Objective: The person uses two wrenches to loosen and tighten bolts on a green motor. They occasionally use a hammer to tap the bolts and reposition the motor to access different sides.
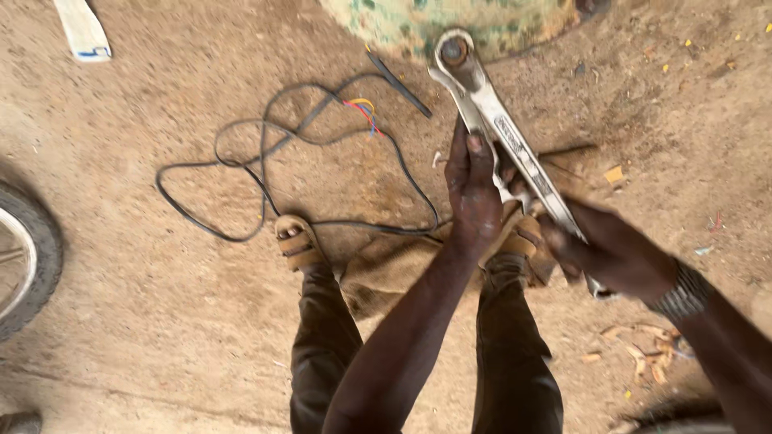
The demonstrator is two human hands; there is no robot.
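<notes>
A long silver metal arm [494, 124] with a round bushing eye at its far end slants from the upper middle toward the lower right. My left hand [473, 193] wraps around its middle, thumb pressed on the metal. My right hand [607, 249], with a metal bracelet on the wrist, grips the near end. Both my sandalled feet [299, 243] stand below on the dirt floor, the right foot partly hidden behind my hands.
A black cable [265, 153] with bared coloured wires loops over the dirt ahead of my feet. A brown sack [386, 269] lies under my feet. A tyre [28, 257] shows at the left edge, a green-speckled round object [402, 20] at the top.
</notes>
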